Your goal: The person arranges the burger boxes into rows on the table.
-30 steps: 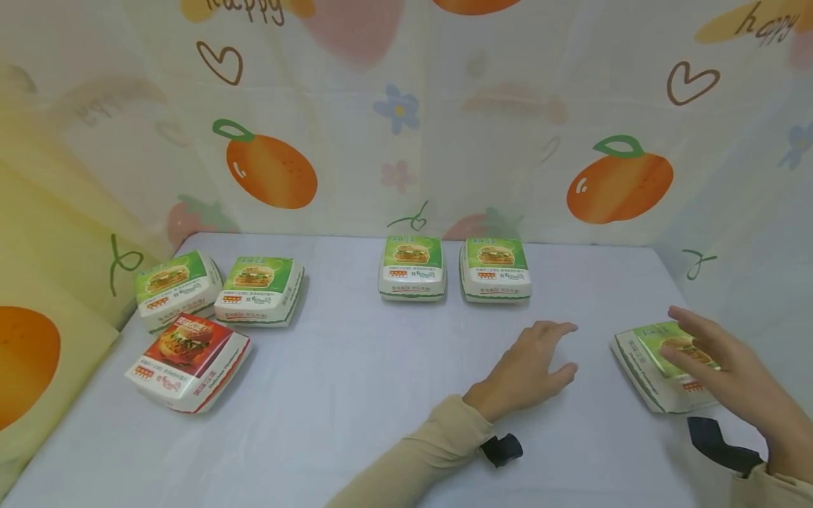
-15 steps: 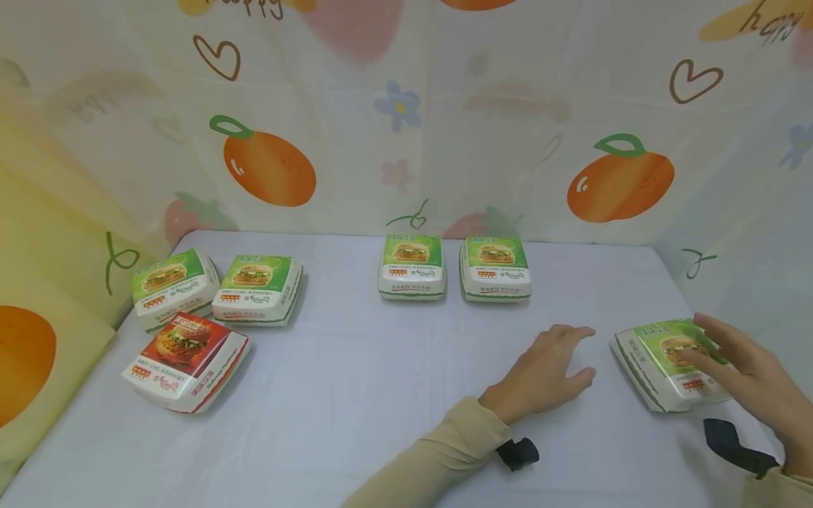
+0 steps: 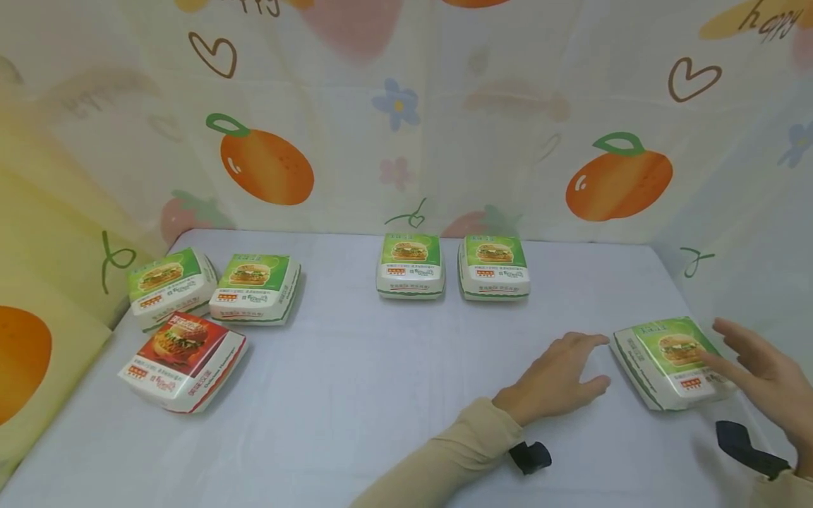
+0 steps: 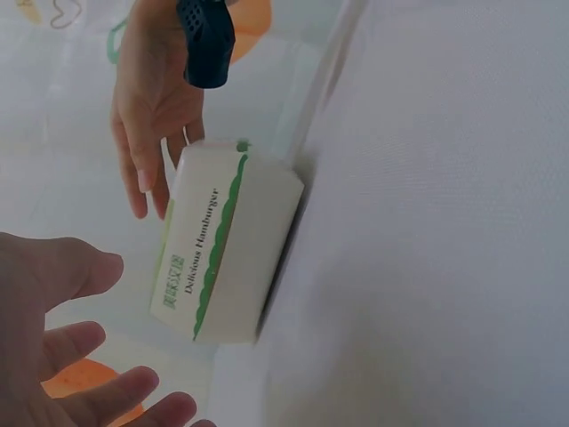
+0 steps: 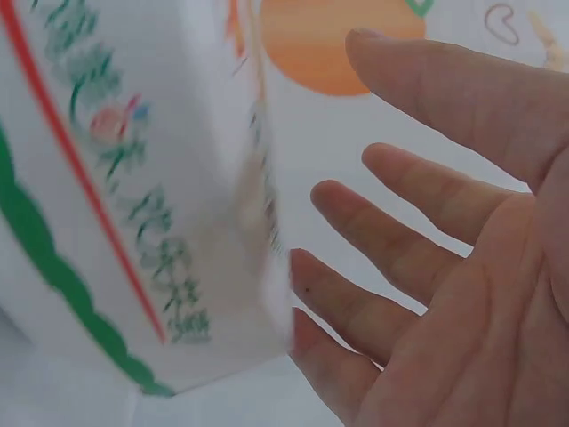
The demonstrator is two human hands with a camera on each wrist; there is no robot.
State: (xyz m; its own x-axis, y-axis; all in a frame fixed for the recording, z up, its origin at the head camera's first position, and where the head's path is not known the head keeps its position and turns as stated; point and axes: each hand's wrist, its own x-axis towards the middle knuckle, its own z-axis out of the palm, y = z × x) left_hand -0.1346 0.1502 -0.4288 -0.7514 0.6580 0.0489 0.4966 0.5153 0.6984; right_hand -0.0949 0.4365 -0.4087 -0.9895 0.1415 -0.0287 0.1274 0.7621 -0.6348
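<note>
A green-and-white hamburger box [image 3: 667, 370] sits turned at the table's right side. In the head view my left hand [image 3: 552, 381] is just left of that box, fingers extended and thumb spread. My right hand [image 3: 762, 381] is on its other side, partly overlapping the right edge. The left wrist view shows the box's "Delicious Hamburger" side [image 4: 218, 253], with a gap between it and my left fingers. In the right wrist view the box [image 5: 151, 213] is blurred and close to my spread right fingers; whether they touch it I cannot tell.
Two green boxes, one [image 3: 411, 267] beside the other [image 3: 494, 268], stand at the table's back. At the left are two more green boxes, one [image 3: 173, 286] near the other [image 3: 255, 289], and a red hamburger box [image 3: 184, 362]. A printed curtain [image 3: 483, 155] rises behind the white table [image 3: 356, 409].
Both hands have moved to the right. The left has come closer to the turned green box, while the right has drawn off its top toward the right edge. The boxes stay put.
</note>
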